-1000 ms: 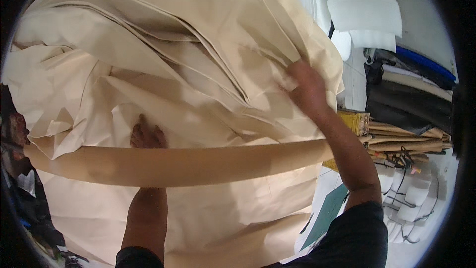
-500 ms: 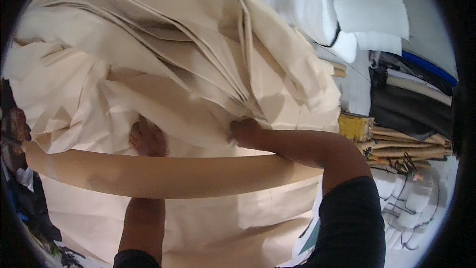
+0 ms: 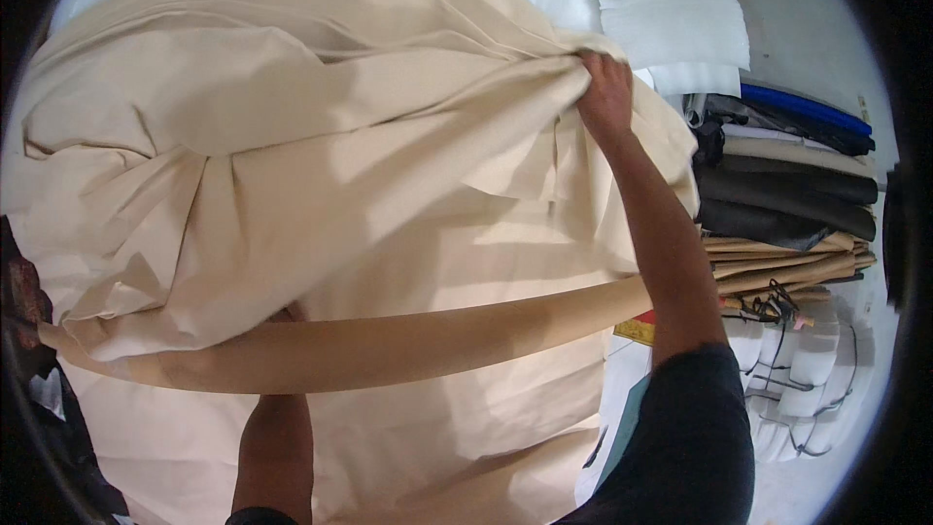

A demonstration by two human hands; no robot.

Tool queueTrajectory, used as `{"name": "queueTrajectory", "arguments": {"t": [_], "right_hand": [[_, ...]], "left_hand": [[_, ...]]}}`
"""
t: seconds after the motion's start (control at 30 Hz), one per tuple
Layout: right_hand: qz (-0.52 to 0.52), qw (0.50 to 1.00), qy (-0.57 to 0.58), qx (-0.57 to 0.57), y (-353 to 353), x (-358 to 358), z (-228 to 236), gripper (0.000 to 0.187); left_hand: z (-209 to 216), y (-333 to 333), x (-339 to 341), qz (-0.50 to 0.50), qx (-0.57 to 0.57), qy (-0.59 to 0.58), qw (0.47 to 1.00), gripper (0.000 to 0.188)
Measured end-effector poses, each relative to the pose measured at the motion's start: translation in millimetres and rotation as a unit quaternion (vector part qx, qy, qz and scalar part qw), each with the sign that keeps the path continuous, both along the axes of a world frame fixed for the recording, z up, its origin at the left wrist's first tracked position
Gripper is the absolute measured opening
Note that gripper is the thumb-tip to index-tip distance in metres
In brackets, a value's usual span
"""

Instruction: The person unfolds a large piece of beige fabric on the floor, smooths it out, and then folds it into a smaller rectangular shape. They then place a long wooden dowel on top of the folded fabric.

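Observation:
A wide spread of beige fabric (image 3: 389,243) covers most of the view, heaped in folds at the far side and smoother on the near side. Across it lies a long brown tube (image 3: 389,355), probably cardboard. Up at the far right, my right hand (image 3: 607,87) is closed round a gathered edge of the fabric, pulling its folds taut. My left forearm passes beneath the tube. Only a bit of my left hand (image 3: 294,312) shows just beyond the tube, and the draped fabric hides its fingers.
White foam sheets (image 3: 666,15) hang at the far right. Dark folded material (image 3: 787,194) and brown folded sheets (image 3: 787,267) are stacked along the right side. Below them sit white bundles tied with black cord (image 3: 812,360). Dark items (image 3: 68,428) lie at the left edge.
My right hand has moved away and to the right, carrying the fabric edge with it. The fabric now drapes over my left hand. The tube's right end sits slightly higher in view.

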State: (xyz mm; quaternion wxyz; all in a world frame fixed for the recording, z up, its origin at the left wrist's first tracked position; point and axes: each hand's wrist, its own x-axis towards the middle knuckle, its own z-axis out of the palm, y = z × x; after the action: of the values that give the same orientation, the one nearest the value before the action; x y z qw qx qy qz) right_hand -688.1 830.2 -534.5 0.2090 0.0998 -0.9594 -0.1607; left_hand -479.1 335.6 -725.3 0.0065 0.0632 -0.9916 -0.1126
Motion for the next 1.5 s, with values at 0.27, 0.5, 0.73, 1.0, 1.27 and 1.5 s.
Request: {"name": "queueTrajectory", "arguments": {"t": [0.27, 0.5, 0.73, 1.0, 1.27, 1.5], "right_hand": [[-0.087, 0.986, 0.066, -0.127, -30.6, 25.5, 6.1, 0.06], [-0.317, 0.899, -0.097, -0.285, 21.4, 183.8, -95.6, 0.099], [-0.381, 0.888, -0.147, -0.211, 132.9, 19.1, -108.1, 0.086], [-0.26, 0.918, -0.299, 0.014, 16.6, 51.9, -7.4, 0.056], [0.216, 0.954, -0.168, -0.12, -243.6, 98.7, -70.1, 0.073], [-0.146, 0.938, -0.189, -0.252, -285.5, -127.1, -29.9, 0.053]], "left_hand": [[-3.1, -5.2, 2.2, 0.026, -0.018, -0.003, 0.999, 0.049], [-1.0, -7.6, 8.0, 0.025, -0.009, -0.021, 0.999, 0.049], [22.5, 1.5, -2.2, 0.038, 0.006, -0.068, 0.997, 0.05], [0.1, -23.9, 22.1, 0.01, -0.015, 0.073, 0.997, 0.057], [-9.3, -18.8, 25.4, 0.017, 0.028, 0.089, 0.996, 0.057], [0.5, -14.4, 14.4, 0.021, -0.006, 0.073, 0.997, 0.054]]}}
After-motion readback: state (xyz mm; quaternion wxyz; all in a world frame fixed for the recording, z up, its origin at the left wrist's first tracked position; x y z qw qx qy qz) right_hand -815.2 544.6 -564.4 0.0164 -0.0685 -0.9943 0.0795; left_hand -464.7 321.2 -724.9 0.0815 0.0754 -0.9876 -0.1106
